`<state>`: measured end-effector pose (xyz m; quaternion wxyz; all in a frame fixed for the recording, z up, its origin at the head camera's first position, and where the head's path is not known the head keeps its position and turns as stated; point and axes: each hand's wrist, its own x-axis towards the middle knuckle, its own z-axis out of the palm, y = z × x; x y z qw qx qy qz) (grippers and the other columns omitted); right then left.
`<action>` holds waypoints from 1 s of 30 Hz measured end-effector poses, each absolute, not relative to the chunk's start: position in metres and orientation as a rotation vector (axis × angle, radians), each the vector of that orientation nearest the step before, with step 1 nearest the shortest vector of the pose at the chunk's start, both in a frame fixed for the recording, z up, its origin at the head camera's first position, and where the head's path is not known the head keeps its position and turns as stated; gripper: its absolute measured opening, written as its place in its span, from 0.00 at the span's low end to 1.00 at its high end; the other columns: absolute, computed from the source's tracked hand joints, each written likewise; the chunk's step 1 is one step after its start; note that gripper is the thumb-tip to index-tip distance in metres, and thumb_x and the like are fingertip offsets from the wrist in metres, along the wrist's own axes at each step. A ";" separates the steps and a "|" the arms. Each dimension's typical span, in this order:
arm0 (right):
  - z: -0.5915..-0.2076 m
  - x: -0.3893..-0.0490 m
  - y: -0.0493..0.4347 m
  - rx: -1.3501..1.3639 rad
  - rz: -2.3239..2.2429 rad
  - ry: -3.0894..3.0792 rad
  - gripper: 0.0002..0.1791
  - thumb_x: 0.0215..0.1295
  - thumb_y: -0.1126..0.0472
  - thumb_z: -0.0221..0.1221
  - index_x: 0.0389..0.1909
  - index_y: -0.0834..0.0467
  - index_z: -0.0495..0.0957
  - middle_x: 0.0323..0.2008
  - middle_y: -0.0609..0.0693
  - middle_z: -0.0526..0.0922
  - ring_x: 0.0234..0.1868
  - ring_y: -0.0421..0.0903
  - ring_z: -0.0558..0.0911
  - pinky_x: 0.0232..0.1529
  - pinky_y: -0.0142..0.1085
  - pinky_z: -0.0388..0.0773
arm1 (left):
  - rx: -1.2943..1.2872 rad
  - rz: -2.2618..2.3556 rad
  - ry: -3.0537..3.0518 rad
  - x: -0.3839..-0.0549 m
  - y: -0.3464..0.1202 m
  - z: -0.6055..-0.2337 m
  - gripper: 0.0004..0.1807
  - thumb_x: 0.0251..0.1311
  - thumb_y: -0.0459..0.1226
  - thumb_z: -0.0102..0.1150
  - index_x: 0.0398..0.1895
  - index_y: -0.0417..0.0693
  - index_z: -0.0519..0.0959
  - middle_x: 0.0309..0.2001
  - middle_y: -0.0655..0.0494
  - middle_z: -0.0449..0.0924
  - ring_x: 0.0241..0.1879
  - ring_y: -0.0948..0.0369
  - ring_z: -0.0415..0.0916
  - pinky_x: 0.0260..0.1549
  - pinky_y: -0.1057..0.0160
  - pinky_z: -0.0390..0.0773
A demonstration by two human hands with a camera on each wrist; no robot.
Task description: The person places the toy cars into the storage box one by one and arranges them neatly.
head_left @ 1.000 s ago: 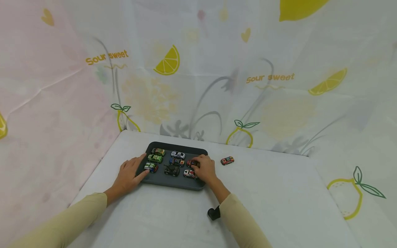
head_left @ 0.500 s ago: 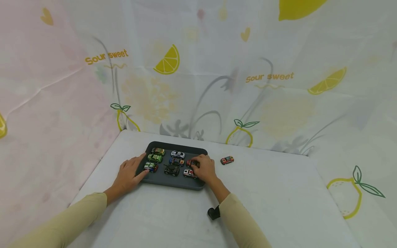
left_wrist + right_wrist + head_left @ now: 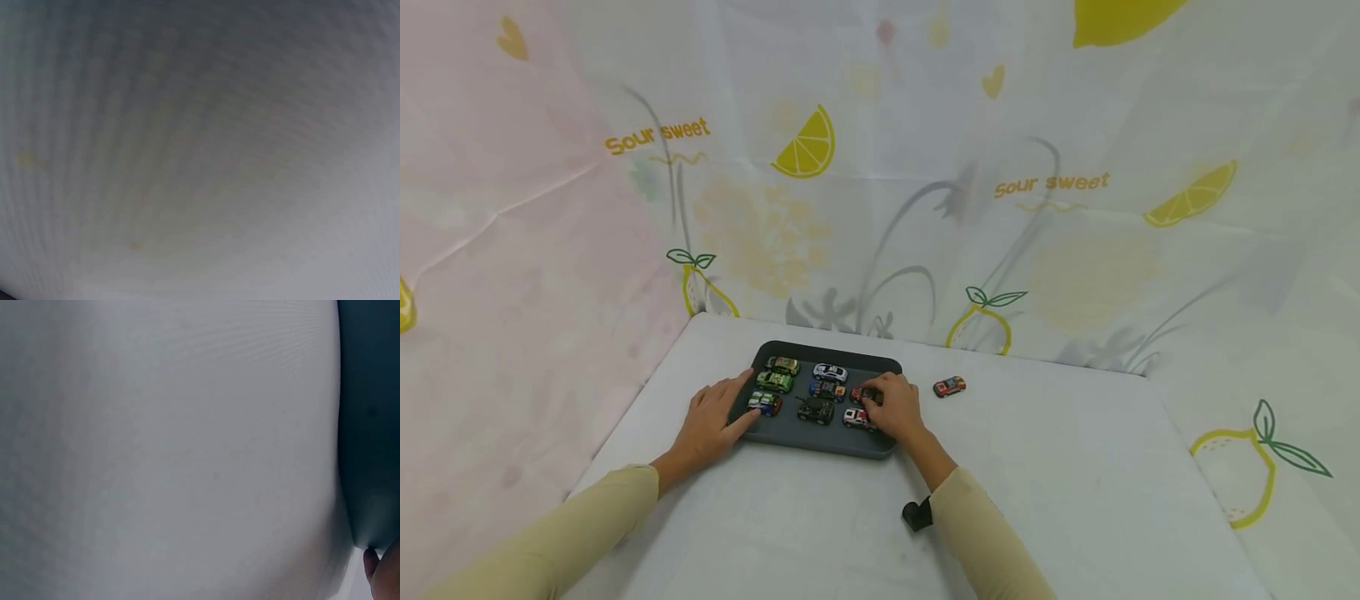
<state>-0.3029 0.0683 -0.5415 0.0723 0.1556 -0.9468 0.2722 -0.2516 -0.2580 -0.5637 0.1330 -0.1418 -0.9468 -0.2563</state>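
Note:
A dark grey tray [image 3: 835, 445] holds several small toy cars in loose columns. My left hand [image 3: 709, 417] rests along the tray's left side, its thumb reaching over the rim beside a green-and-white toy car [image 3: 765, 404]. Across the right rim reaches my right hand [image 3: 895, 408], pinching a dark red toy car [image 3: 865, 394] between thumb and fingers; its right part is hidden. Just in front of that lies a white-and-red toy car [image 3: 857, 418], partly covered by the thumb side. The right wrist view catches the tray's outer wall [image 3: 372, 425] and a bit of the hand [image 3: 389, 578].
Right of the tray, a red and yellow toy car [image 3: 950, 386] lies on the white table [image 3: 1060, 483]. A black object [image 3: 916, 517] shows beside the right sleeve. Lemon-printed cloth [image 3: 880, 208] hangs behind. The left wrist view is a blurred pale surface.

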 end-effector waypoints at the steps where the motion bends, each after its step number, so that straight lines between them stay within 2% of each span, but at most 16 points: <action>1: -0.542 -0.303 0.069 0.468 0.816 -2.844 0.12 0.62 0.57 0.65 0.46 0.52 0.86 0.45 0.49 0.84 0.49 0.49 0.78 0.49 0.51 0.71 | -0.411 -0.742 -2.745 -0.252 -0.258 -0.563 0.39 0.66 0.51 0.55 0.77 0.52 0.56 0.68 0.39 0.68 0.67 0.39 0.62 0.63 0.32 0.52; 11: -0.540 -0.306 0.072 0.469 0.796 -2.845 0.15 0.62 0.54 0.64 0.49 0.52 0.85 0.47 0.49 0.85 0.51 0.49 0.79 0.51 0.51 0.71 | -0.413 -0.742 -2.749 -0.254 -0.256 -0.566 0.39 0.67 0.51 0.55 0.77 0.50 0.56 0.68 0.39 0.67 0.67 0.39 0.61 0.63 0.32 0.51; 19: -0.534 -0.305 0.093 0.432 0.857 -2.540 0.23 0.66 0.50 0.61 0.58 0.58 0.79 0.56 0.57 0.81 0.56 0.56 0.79 0.53 0.55 0.72 | -0.434 -0.780 -2.721 -0.255 -0.250 -0.567 0.38 0.66 0.50 0.56 0.76 0.50 0.57 0.67 0.37 0.68 0.66 0.38 0.63 0.62 0.31 0.52; 22: -0.533 -0.309 0.111 0.393 0.728 -2.517 0.33 0.65 0.47 0.60 0.67 0.58 0.71 0.66 0.61 0.72 0.61 0.61 0.74 0.58 0.59 0.67 | -0.431 -0.770 -2.729 -0.256 -0.250 -0.567 0.38 0.68 0.51 0.54 0.77 0.51 0.56 0.68 0.37 0.67 0.67 0.37 0.62 0.62 0.32 0.52; 25: -0.532 -0.312 0.133 0.382 0.509 -2.639 0.43 0.64 0.40 0.58 0.76 0.53 0.58 0.75 0.63 0.55 0.67 0.63 0.67 0.64 0.63 0.59 | -0.419 -0.755 -2.743 -0.254 -0.254 -0.566 0.38 0.68 0.51 0.53 0.77 0.52 0.55 0.68 0.37 0.66 0.67 0.38 0.61 0.63 0.33 0.52; 27: -0.533 -0.313 0.147 0.377 0.357 -2.742 0.47 0.64 0.35 0.55 0.79 0.49 0.50 0.78 0.62 0.45 0.70 0.64 0.61 0.68 0.63 0.53 | -0.416 -0.755 -2.743 -0.252 -0.257 -0.565 0.38 0.68 0.51 0.54 0.77 0.51 0.56 0.68 0.36 0.67 0.67 0.38 0.61 0.62 0.32 0.51; 30: -0.535 -0.313 0.165 0.344 0.263 -2.845 0.48 0.63 0.33 0.53 0.79 0.46 0.47 0.79 0.62 0.38 0.73 0.63 0.56 0.70 0.64 0.48 | -0.417 -0.764 -2.744 -0.250 -0.260 -0.563 0.37 0.68 0.50 0.54 0.77 0.50 0.56 0.67 0.35 0.67 0.67 0.38 0.61 0.62 0.32 0.51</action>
